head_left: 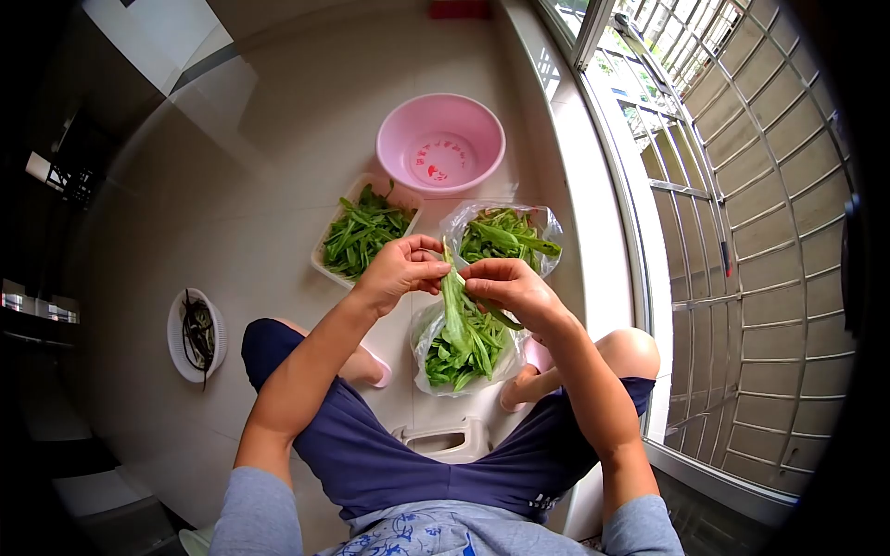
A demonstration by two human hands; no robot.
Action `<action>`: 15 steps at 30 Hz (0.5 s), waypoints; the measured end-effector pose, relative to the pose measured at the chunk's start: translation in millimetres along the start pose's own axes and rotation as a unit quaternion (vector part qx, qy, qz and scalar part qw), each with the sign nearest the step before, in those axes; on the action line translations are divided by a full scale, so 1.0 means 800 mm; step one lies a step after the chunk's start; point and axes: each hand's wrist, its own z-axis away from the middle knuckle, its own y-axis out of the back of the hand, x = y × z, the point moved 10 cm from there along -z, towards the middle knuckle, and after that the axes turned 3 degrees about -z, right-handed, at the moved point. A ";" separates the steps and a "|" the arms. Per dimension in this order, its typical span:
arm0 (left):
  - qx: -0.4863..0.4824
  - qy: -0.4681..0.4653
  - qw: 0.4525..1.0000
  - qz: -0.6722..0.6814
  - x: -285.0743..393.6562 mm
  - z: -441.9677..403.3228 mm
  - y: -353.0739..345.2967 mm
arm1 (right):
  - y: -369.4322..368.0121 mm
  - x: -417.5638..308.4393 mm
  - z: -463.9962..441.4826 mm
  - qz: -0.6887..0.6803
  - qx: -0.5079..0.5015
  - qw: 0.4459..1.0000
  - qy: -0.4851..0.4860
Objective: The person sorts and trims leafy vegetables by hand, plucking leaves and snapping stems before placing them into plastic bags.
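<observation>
Both of my hands meet over the bags of greens, with a leafy green stalk [454,310] between them. My left hand [408,269] pinches the stalk near its upper end. My right hand [510,289] has thumb and fingers closed on the same stalk from the other side, and a leaf hangs below its fingers. Beneath the hands is a clear plastic bag of leafy greens [464,357]. A second bag of greens [505,232] lies just beyond my right hand. Past my left hand, a pale rectangular basket [320,255] holds loose green leaves [362,227].
A pink basin [394,139] with red printing stands on the tiled floor [269,185] at the far side. To the left sits a white round basket [221,338] with dark, thin vegetables. A plastic stool [468,445] is between my legs. Along the right run a window ledge and metal bars [742,222].
</observation>
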 end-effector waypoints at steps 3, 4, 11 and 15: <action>-0.027 0.013 0.999 0.035 -0.001 0.001 -0.002 | -0.003 0.005 0.001 -0.081 -0.024 0.996 -0.008; -0.041 0.016 0.998 0.050 -0.001 0.001 -0.005 | -0.002 0.005 0.001 -0.082 -0.024 0.996 -0.008; -0.073 0.008 0.996 0.043 0.004 0.004 -0.020 | -0.001 0.004 0.003 -0.097 0.004 0.995 -0.027; -0.081 -0.007 0.996 0.047 0.008 0.005 -0.023 | 0.001 -0.003 0.005 -0.049 -0.003 0.999 0.005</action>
